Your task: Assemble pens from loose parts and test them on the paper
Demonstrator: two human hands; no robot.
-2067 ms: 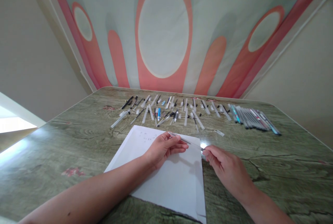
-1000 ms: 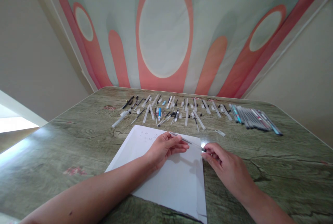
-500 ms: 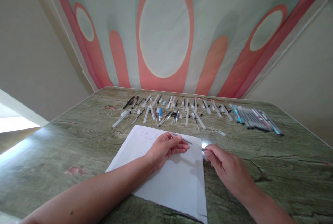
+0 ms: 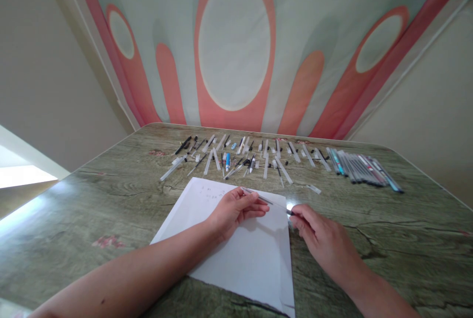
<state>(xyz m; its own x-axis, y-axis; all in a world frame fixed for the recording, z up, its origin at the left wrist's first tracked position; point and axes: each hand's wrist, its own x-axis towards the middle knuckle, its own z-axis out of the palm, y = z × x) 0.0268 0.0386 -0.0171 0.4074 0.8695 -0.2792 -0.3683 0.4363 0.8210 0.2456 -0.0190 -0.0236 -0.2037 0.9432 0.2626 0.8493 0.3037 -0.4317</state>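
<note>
My left hand (image 4: 240, 209) is above the white sheet of paper (image 4: 236, 268). Its thumb and fingers pinch a thin pen refill (image 4: 263, 199) with dark ink, which slants down to the right. A faint clear length runs on from there toward my right hand (image 4: 318, 229); I cannot tell whether it is all one piece. Thumb and forefinger of my right hand close on a small black pen part (image 4: 290, 212) just off the paper's right edge. Small marks are written near the top of the sheet.
Behind the paper, rows of clear pen barrels (image 4: 284, 170), refills and black caps lie spread across the wood-patterned table (image 4: 129, 209). A blue-and-white pen (image 4: 227, 161) is among them. Several assembled pens (image 4: 356, 167) lie side by side at the right.
My right hand's fingertips have shifted slightly, and a little more of the black part shows. My left hand keeps its hold in the same place.
</note>
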